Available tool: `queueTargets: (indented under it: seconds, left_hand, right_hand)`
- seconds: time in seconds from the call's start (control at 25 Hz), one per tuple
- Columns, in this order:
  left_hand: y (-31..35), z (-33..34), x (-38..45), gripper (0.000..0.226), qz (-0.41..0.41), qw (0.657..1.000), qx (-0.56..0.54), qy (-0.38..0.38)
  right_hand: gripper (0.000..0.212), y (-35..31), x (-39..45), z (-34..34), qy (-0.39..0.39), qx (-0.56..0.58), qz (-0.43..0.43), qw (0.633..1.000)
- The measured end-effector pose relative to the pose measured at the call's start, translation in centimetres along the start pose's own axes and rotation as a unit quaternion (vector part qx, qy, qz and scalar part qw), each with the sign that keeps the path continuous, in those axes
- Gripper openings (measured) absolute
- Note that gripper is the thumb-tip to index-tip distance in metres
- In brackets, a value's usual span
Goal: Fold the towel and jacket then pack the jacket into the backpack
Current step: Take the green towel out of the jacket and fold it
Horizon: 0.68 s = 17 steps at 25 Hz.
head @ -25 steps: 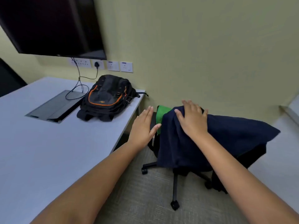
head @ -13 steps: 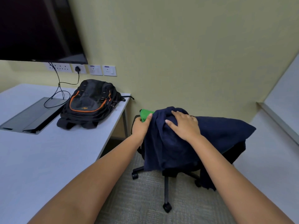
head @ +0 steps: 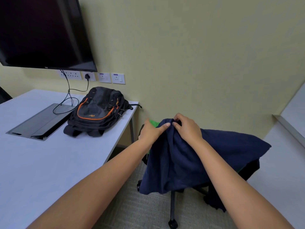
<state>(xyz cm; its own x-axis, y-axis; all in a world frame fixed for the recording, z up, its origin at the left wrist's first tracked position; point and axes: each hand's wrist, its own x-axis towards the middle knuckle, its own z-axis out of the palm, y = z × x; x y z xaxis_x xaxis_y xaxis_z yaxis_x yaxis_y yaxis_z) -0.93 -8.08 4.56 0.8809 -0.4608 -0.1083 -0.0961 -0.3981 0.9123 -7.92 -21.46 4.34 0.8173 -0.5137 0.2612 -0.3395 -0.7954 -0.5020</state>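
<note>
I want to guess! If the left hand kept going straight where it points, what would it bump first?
Probably the right hand: the left hand points right across the bunched blue cloth, though depth is unclear.

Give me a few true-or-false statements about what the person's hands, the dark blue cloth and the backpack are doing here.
1. Both hands pinch the dark blue cloth at its top. True: left hand and right hand meet there.
2. The backpack lies on the floor. False: it rests on the white table.
3. The cloth hangs over a wheeled chair. True.
4. The backpack's trim is yellow. False: it is orange.
5. The screen on the wall shows a picture. False: it is dark.
</note>
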Motion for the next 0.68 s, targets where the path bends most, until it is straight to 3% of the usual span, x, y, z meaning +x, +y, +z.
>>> queueTargets:
  seconds: [0.08,0.2,0.32,0.4,0.52,0.68]
  left_hand:
    - [0.4,0.0,0.4,0.103,0.037,0.997,0.053,-0.039]
    - [0.6,-0.1,1.0,0.102,0.065,0.988,0.092,-0.103]
    - [0.2,-0.5,1.6,0.066,0.130,0.973,0.177,-0.075]
    - [0.3,-0.7,1.6,0.037,0.173,0.962,0.209,-0.034]
    - [1.3,-1.1,1.7,0.020,0.216,0.956,0.199,0.002]
    - [3.3,-0.7,2.5,0.015,0.219,0.974,0.052,0.025]
  right_hand:
    - [0.010,-0.6,0.1,-0.3,0.021,0.056,-0.018,0.998]
    - [0.004,-1.2,0.7,-1.3,-0.034,0.085,-0.090,0.992]
    - [0.009,-0.5,1.9,-2.1,-0.090,0.112,-0.108,0.984]
    - [0.024,0.4,2.2,-2.5,-0.143,0.183,-0.089,0.969]
    - [0.063,2.2,0.6,-4.7,-0.243,0.184,-0.042,0.951]
    - [0.099,5.3,-2.1,-8.0,-0.227,0.075,0.019,0.971]
